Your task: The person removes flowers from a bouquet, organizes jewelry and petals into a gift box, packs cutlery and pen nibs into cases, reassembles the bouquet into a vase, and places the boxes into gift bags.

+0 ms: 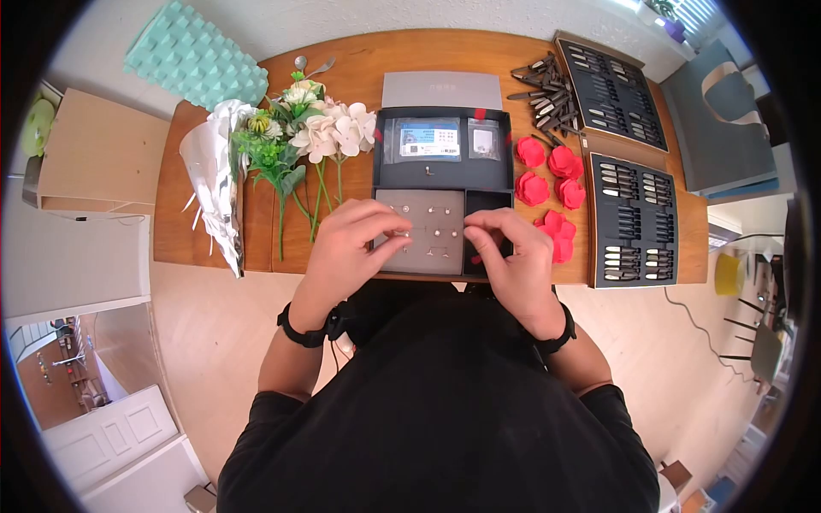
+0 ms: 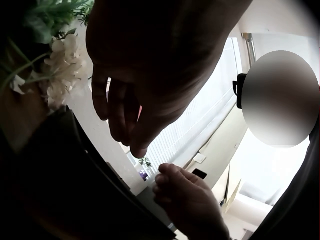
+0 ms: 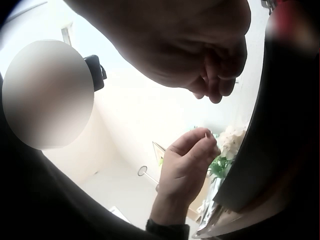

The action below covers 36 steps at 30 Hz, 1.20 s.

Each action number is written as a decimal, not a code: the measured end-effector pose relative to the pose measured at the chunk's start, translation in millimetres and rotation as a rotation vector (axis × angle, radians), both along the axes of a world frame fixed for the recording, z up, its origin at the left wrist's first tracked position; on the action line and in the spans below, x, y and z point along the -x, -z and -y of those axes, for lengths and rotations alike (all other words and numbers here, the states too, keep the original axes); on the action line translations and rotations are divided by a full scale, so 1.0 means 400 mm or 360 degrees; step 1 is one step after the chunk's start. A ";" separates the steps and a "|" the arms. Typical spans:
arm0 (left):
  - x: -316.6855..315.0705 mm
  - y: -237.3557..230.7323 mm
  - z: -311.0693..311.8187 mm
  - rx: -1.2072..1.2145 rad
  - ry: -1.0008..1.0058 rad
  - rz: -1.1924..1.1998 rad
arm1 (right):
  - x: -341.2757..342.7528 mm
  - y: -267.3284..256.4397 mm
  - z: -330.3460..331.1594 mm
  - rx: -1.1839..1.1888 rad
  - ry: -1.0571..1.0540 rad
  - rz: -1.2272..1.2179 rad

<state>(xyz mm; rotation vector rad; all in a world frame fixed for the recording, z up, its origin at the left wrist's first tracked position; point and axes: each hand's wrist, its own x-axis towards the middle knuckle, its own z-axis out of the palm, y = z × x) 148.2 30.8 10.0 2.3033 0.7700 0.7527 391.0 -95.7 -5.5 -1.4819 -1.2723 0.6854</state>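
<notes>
Over the near left part of the dark box (image 1: 402,178), the left hand (image 1: 352,245) curves, thumb and index tips nearly meeting; the right hand (image 1: 520,261), at the box's near right compartment, bends likewise. Whether either holds anything, I cannot tell. The left fingers hide some small studs (image 1: 437,232) on the box's near pad (image 1: 455,262). Print on the packet (image 1: 428,139) in its far half is illegible. Only the right-wrist view shows a pale sliver (image 3: 206,134) at the left fingertips.
</notes>
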 end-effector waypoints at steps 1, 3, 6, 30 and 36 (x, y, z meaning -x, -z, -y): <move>0.002 0.004 -0.008 -0.0094 0.0015 -0.0050 | -0.005 0.001 -0.004 -0.0096 0.0048 0.0144; -0.001 0.014 -0.020 -0.0179 0.0052 -0.0124 | -0.012 0.011 -0.010 -0.0244 0.0094 0.0363; -0.007 0.017 -0.030 -0.0266 0.0115 -0.0228 | -0.010 0.037 -0.017 -0.0383 0.0102 0.0486; -0.027 -0.016 -0.051 -0.0362 0.0276 -0.0473 | -0.017 0.078 -0.019 -0.0414 0.0062 0.0525; -0.025 -0.007 -0.054 -0.0363 0.0289 -0.0456 | -0.015 0.080 -0.024 -0.0452 0.0078 0.0533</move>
